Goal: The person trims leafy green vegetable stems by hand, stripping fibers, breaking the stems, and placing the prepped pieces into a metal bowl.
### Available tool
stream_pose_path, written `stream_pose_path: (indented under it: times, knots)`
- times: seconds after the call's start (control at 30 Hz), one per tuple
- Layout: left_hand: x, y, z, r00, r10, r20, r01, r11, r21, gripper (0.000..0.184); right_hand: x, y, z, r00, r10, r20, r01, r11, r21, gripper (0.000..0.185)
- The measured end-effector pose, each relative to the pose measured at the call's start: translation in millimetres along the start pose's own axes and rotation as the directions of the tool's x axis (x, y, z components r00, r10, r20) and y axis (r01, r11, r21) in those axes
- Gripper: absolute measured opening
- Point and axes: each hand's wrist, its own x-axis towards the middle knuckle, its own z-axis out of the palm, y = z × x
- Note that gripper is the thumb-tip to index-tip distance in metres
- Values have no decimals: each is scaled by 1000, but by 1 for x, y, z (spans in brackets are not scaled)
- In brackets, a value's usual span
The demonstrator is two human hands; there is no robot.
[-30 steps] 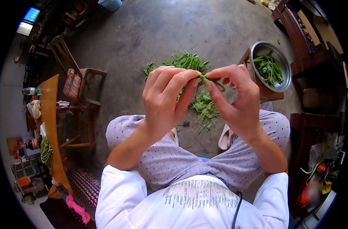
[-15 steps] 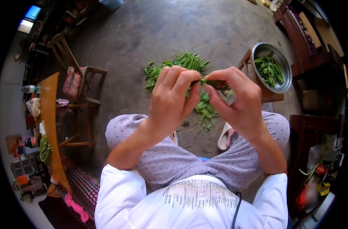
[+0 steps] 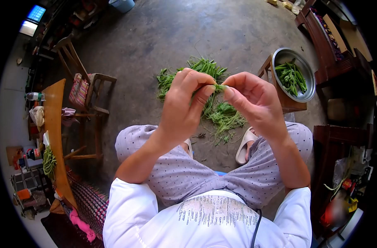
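Note:
A short piece of green vegetable stem [image 3: 218, 87] spans the small gap between my two hands, above the floor in front of my knees. My left hand [image 3: 182, 99] is closed, thumb and forefinger pinching one end. The other end is at the thumb and forefinger of my right hand [image 3: 258, 107], also pinched, with the remaining fingers curled. Behind and below them lies a pile of leafy green stems [image 3: 205, 66] on the floor, partly hidden by my left hand. Closer to my feet is a looser heap of thin green tendrils and leaves [image 3: 225, 118].
On the right, a metal basin [image 3: 308, 68] of green stems stands on a wooden stool [image 3: 294, 106]. A wooden chair [image 3: 98, 76] and a table [image 3: 54, 103] with a bunch of long green beans [image 3: 49, 161] are on the left. A blue bucket [image 3: 123, 5] is at the far edge.
The longer, darker green piece that ran into my right hand no longer shows there. A lighter bit of stem now lies between my fingertips. My right hand has turned slightly, showing more of its fingers.

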Motion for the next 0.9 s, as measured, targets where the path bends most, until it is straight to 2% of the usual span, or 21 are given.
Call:
stream_pose_path:
  times: [0.03,0.07,0.1,0.13,0.17,0.23,0.3,0.37,0.4,0.43,0.47,0.5,0.53,0.57,0.63,0.8,0.87,0.9]
  knots:
    - [0,-2,0,997,-75,-3,73,984,-162,7,1,0,-1,996,78,47,-85,981,177,19]
    - [-1,-4,0,997,-73,-5,71,984,-162,7,2,0,-4,990,105,97,-122,974,191,23]
    - [-2,-5,1,994,-104,-20,96,966,-239,8,3,0,-3,990,103,98,-120,974,189,23]
    - [-2,-5,1,990,-136,-33,119,942,-314,9,3,1,-2,987,118,110,-144,951,272,23]
    - [-3,-3,1,990,-135,-35,117,942,-313,9,3,2,0,983,132,125,-168,921,352,23]
    - [-4,5,1,973,-229,-30,192,873,-449,14,3,4,5,983,132,126,-171,905,390,21]
    - [-5,8,3,968,-251,-21,207,838,-504,16,3,6,10,983,133,125,-175,887,428,20]
    - [-6,8,3,962,-274,-9,223,800,-557,17,2,7,13,993,78,86,-106,911,399,16]
    - [-8,7,4,928,-368,56,312,686,-658,20,2,9,14,993,78,86,-106,911,399,16]
    - [-9,6,4,884,-448,132,389,550,-739,22,2,11,15,999,26,47,-39,953,299,15]
    - [-8,9,3,884,-448,133,390,550,-739,22,3,12,15,999,-30,13,27,981,193,13]
    - [-5,13,3,854,-487,182,424,449,-786,23,2,11,16,999,-30,13,27,981,194,13]
    - [-4,15,2,822,-519,234,451,343,-824,24,2,9,18,999,-50,-15,52,992,118,12]
    - [-5,14,2,821,-521,235,453,342,-824,24,1,7,19,997,-72,-41,74,996,42,11]
    - [-5,12,0,792,-525,312,472,201,-858,24,2,8,20,996,-76,-49,76,997,-1,10]
    - [-5,11,-2,761,-537,365,498,122,-858,23,1,2,23,995,-67,-76,61,995,-76,10]
    - [-5,12,-3,750,-548,371,504,110,-857,24,0,-3,23,992,-97,-84,71,960,-269,11]
    - [-5,13,-3,748,-546,378,509,105,-855,24,1,-1,23,992,-94,-84,68,961,-269,11]
